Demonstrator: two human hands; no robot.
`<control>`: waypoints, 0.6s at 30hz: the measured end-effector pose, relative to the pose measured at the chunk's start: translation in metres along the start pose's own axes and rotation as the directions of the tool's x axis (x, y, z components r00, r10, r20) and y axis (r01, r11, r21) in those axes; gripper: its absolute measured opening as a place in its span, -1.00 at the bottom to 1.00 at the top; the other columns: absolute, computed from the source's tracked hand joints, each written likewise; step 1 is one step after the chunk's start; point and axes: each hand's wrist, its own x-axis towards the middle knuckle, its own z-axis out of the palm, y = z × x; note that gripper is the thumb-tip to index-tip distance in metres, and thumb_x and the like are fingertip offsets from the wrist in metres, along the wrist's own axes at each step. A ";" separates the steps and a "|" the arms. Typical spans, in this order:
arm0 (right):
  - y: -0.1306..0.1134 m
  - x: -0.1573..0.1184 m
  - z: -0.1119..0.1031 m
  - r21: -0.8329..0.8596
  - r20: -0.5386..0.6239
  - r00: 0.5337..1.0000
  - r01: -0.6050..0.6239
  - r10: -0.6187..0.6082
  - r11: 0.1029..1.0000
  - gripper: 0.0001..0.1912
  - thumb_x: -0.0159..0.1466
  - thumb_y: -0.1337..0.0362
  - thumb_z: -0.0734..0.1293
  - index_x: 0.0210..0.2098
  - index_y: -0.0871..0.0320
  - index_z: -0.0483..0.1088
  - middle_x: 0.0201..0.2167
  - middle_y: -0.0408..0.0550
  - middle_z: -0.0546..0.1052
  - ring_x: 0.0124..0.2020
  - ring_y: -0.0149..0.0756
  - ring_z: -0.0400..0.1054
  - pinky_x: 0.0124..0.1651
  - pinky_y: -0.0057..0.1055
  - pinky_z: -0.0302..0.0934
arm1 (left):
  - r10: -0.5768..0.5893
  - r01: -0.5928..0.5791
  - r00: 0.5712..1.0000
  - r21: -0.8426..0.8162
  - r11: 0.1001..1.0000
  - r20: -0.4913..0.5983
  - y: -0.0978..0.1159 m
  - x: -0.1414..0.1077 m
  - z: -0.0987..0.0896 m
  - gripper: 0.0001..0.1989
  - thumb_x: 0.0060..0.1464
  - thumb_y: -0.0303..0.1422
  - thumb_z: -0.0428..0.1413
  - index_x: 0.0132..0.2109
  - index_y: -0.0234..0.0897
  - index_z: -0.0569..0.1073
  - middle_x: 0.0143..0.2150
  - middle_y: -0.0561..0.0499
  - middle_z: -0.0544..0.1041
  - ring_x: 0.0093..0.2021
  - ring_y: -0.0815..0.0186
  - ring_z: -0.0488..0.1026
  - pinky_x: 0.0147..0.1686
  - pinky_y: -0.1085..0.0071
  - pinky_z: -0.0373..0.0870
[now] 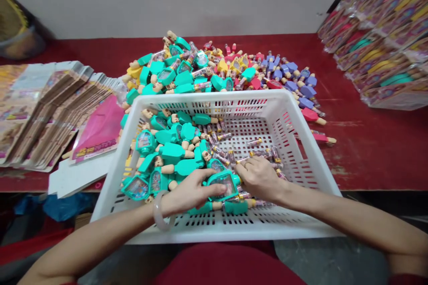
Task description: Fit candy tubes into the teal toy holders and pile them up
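Observation:
My left hand (192,191), with a pale bangle at the wrist, grips a teal popsicle-shaped toy case (228,182) with a clear window, thumb across its face. Right beside the case's right end is my right hand (262,179), its fingers closed; what they hold, if anything, is hidden. Both hands are over a white plastic basket (319,187). Inside it, more teal toy cases (172,153) with beige stick ends are heaped on the left. Small clear tubes with yellow caps (254,142) lie loose in the middle and around my right hand.
Behind the basket, teal, yellow, red and purple toys (183,78) are piled on the red table (361,151). Printed cards (50,111) and a pink sheet (100,124) lie left. Bagged toys (384,49) are stacked right. A round container (20,40) stands back left.

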 end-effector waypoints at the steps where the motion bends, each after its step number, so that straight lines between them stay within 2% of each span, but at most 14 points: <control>1: -0.001 -0.001 0.000 -0.005 0.016 1.000 -0.003 0.003 1.000 -0.86 0.08 0.47 0.19 -0.54 0.17 0.32 -0.63 -0.06 0.40 -0.57 -0.29 0.20 -0.43 -0.31 -0.16 | -0.081 0.089 0.994 -0.131 0.987 0.069 -0.001 0.002 -0.001 -0.63 0.06 -0.03 0.11 -0.24 -0.28 0.37 -0.52 0.15 0.36 -0.70 0.54 0.07 -0.71 0.54 -0.02; 3: -0.005 -0.004 0.001 -0.004 0.077 0.997 -0.014 0.014 1.000 -0.86 0.08 0.48 0.21 -0.54 0.18 0.32 -0.62 -0.04 0.42 -0.57 -0.28 0.22 -0.44 -0.31 -0.16 | -0.188 0.236 0.965 -0.290 0.927 0.185 -0.006 0.007 -0.001 -0.61 0.02 -0.02 0.14 -0.32 -0.30 0.34 -0.52 0.13 0.39 -0.76 0.58 -0.01 -0.77 0.54 -0.15; 5: -0.008 -0.006 0.003 0.023 0.170 0.985 -0.021 0.017 1.000 -0.88 0.07 0.48 0.23 -0.54 0.19 0.33 -0.62 -0.02 0.44 -0.59 -0.29 0.23 -0.46 -0.33 -0.17 | -0.249 0.325 0.936 -0.335 0.885 0.249 -0.011 0.011 -0.001 -0.60 -0.01 -0.02 0.15 -0.36 -0.32 0.34 -0.48 0.07 0.46 -0.79 0.60 0.01 -0.80 0.54 -0.19; 9: -0.011 -0.006 0.006 0.102 0.319 0.948 -0.041 0.006 0.994 -0.89 0.09 0.48 0.24 -0.49 0.22 0.37 -0.57 0.00 0.48 -0.57 -0.31 0.27 -0.48 -0.34 -0.17 | -0.273 0.368 0.914 -0.328 0.870 0.300 -0.019 0.017 -0.001 -0.59 -0.02 -0.02 0.16 -0.34 -0.33 0.36 -0.45 0.03 0.51 -0.81 0.59 0.05 -0.83 0.54 -0.19; 13: -0.009 -0.008 0.006 0.099 0.318 0.948 -0.056 0.021 0.994 -0.89 0.11 0.46 0.24 -0.48 0.22 0.38 -0.54 0.02 0.50 -0.53 -0.26 0.31 -0.46 -0.32 -0.14 | -0.224 0.330 0.924 -0.349 0.877 0.310 -0.023 0.021 -0.003 -0.63 -0.01 -0.07 0.19 -0.31 -0.33 0.37 -0.49 0.07 0.49 -0.81 0.59 0.05 -0.82 0.54 -0.17; 18: -0.008 -0.011 0.012 0.108 0.278 0.961 -0.044 0.012 0.993 -0.89 0.11 0.45 0.23 -0.48 0.21 0.38 -0.56 0.01 0.48 -0.55 -0.25 0.29 -0.46 -0.32 -0.12 | -0.264 0.392 0.894 -0.347 0.852 0.363 -0.023 0.025 -0.004 -0.63 0.01 -0.06 0.15 -0.34 -0.32 0.35 -0.46 0.04 0.49 -0.81 0.58 0.03 -0.82 0.52 -0.18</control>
